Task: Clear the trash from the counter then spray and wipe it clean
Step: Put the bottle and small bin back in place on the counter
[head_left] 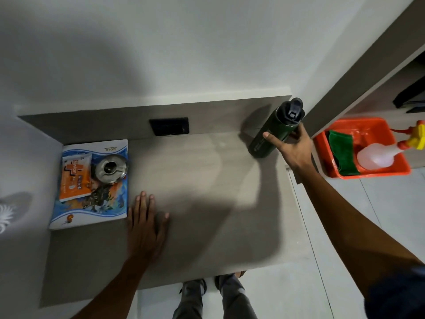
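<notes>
Counter (195, 180): grey-brown wood-grain top set against a white wall; middle stretch bare, partly in shadow.
Left hand (145, 226): lay flat, palm down on the counter, fingers spread, gripping nothing; sat just beside the right edge of the notebook.
Right hand (292, 148): reached to the back right corner, thumb and fingers wrapped partway round the green bottle; whether the grip was fully closed, cannot tell.
Green bottle (273, 132): dark green, black cap on, leaning toward the wall, base on the counter.
Notebook (92, 203): blue and white cover, flat at the left end of the counter.
Wipes packet (73, 178): orange and white, resting on the notebook.
Steel bowl (111, 168): small, round, on the notebook, touching the packet's right side; contents not clear.
Orange tub (368, 173): stood on a lower surface right of the counter.
Tub contents: green cloth (341, 150) along the left side; spray bottle (379, 155), translucent with a yellow and red trigger head, lying across the right rim.
Socket plate (169, 126): black, on the back panel.
</notes>
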A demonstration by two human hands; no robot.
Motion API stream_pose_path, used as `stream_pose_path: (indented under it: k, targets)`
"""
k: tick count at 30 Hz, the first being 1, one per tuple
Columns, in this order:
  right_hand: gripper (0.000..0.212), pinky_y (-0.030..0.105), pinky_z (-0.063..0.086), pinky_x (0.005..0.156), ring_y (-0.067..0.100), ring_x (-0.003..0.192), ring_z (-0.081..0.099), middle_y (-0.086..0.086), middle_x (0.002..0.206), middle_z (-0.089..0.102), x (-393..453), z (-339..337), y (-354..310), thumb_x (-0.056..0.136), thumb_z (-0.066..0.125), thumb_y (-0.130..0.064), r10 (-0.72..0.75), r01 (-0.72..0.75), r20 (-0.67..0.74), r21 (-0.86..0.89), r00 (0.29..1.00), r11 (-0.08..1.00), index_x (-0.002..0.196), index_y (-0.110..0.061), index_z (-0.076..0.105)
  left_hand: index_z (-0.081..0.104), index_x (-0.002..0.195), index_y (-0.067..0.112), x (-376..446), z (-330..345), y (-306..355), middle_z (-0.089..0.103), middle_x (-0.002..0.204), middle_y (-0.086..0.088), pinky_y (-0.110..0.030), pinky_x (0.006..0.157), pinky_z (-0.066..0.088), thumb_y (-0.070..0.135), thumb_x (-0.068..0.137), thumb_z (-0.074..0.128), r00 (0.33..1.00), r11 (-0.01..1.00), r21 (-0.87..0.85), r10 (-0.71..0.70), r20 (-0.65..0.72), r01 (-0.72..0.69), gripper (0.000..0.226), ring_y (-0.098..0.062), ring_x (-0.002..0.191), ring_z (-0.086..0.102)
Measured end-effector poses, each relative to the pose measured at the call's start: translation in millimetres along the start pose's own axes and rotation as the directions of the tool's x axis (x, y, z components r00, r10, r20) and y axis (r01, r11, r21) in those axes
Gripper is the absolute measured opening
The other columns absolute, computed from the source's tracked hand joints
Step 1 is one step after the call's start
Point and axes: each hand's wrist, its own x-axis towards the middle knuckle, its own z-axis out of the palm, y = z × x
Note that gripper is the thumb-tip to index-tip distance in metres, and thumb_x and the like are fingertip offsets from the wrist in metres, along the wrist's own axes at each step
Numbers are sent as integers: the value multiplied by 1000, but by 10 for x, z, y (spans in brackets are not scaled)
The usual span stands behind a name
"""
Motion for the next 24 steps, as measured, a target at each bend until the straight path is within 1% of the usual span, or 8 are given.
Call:
stream_pose_path:
  k: [9, 12, 14, 16, 17, 20, 22, 24]
  targets:
    - [90, 16, 50, 99, 14, 137, 61, -18, 137, 66, 59, -34, 117, 75, 98, -56, -22, 23, 96, -7, 995, 1000, 149, -29, 57, 24, 172, 18, 15, 25, 47, 14, 184, -7, -50, 140, 10, 62, 108, 31, 1000, 1000, -17, -4, -10, 4, 78, -24, 173, 7]
    - [103, 34, 54, 112, 20, 145, 57, -1, 155, 63, 30, -14, 200, 75, 99, -56, 9, -9, 91, 3, 996, 1000, 159, -27, 48, 34, 168, 13, 25, -44, 89, 23, 181, -10, -51, 139, 14, 57, 108, 37, 1000, 994, -107, -5, -19, 3, 74, -28, 171, 16]
    - [127, 42, 44, 122, 23, 155, 47, 6, 170, 47, -115, 66, 252, 73, 100, -58, 70, -70, 42, 10, 997, 997, 171, -27, 27, 47, 160, 6, 70, -145, 119, 40, 173, -16, -57, 135, 29, 51, 109, 41, 998, 979, -202, 17, -59, -29, 68, -34, 165, 33]
    - [143, 44, 34, 130, 24, 160, 37, 9, 175, 34, -376, 234, 287, 69, 100, -63, 170, -165, -121, 47, 978, 985, 175, -23, 14, 56, 153, 4, 177, -283, 132, 51, 165, -18, -58, 128, 40, 41, 110, 47, 988, 962, -260, 44, -150, -82, 58, -35, 158, 44]
    - [143, 47, 36, 132, 24, 157, 40, 10, 171, 36, -531, 357, 285, 68, 101, -63, 213, -198, -216, 89, 953, 976, 174, -17, 16, 58, 151, 5, 251, -367, 124, 54, 162, -17, -55, 128, 42, 37, 110, 52, 978, 956, -279, 36, -207, -94, 52, -34, 156, 47]
    - [103, 57, 53, 113, 22, 119, 54, 10, 134, 47, -935, 879, 194, 73, 103, -39, 296, -201, -325, 295, 898, 934, 149, -9, 39, 60, 147, 9, 513, -605, 36, 59, 155, -15, -49, 124, 45, 26, 108, 62, 934, 952, -299, -42, -354, -70, 42, -32, 147, 54]
    - [82, 51, 55, 109, 23, 110, 56, 7, 123, 50, -1153, 1283, 35, 75, 99, -33, 285, -207, -193, 346, 939, 915, 133, -14, 44, 64, 141, 6, 684, -735, -89, 63, 147, -19, -51, 116, 51, 21, 106, 65, 911, 952, -306, -112, -398, -17, 38, -37, 138, 59]
    - [72, 41, 60, 106, 19, 111, 64, -2, 124, 61, -1307, 1684, -169, 76, 96, -42, 215, -219, 46, 270, 976, 937, 130, -24, 52, 67, 134, 1, 826, -865, -260, 66, 138, -24, -52, 111, 53, 16, 105, 65, 880, 932, -354, -232, -415, 79, 33, -42, 132, 62]
